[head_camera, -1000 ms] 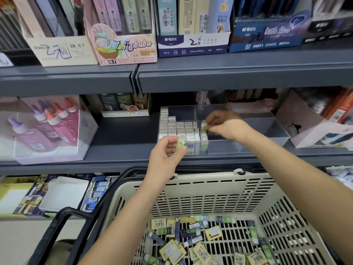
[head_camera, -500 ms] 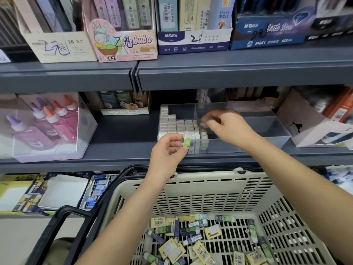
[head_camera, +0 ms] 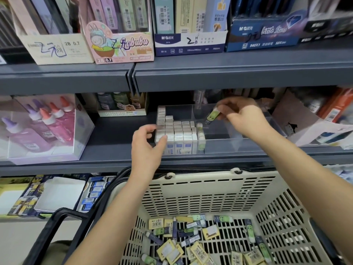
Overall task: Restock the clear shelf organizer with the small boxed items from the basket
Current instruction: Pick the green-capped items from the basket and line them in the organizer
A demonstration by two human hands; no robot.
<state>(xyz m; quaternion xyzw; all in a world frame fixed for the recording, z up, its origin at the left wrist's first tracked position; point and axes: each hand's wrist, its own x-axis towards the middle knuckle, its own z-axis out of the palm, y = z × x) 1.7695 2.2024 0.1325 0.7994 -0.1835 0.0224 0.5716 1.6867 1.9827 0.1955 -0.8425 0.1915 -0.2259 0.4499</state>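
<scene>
Restocking looks about midway: on the shelf (head_camera: 114,150), beyond the near basket (head_camera: 191,180) of loose small boxes (head_camera: 191,236), the clear organizer (head_camera: 238,147) has packed rows (head_camera: 177,132) at its left and bare room at its right. The left hand (head_camera: 147,150) hovers at its near left corner, fingers loosely curled and grasping nothing; the right hand (head_camera: 244,119) pinches a green box (head_camera: 212,117) above the middle. Next, I judge, that box must go upright beside the last row.

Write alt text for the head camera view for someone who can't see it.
A person's right hand pinches a small green box above a clear shelf organizer partly filled with rows of white boxes. The empty left hand hovers near its front; a cream basket sits below.
</scene>
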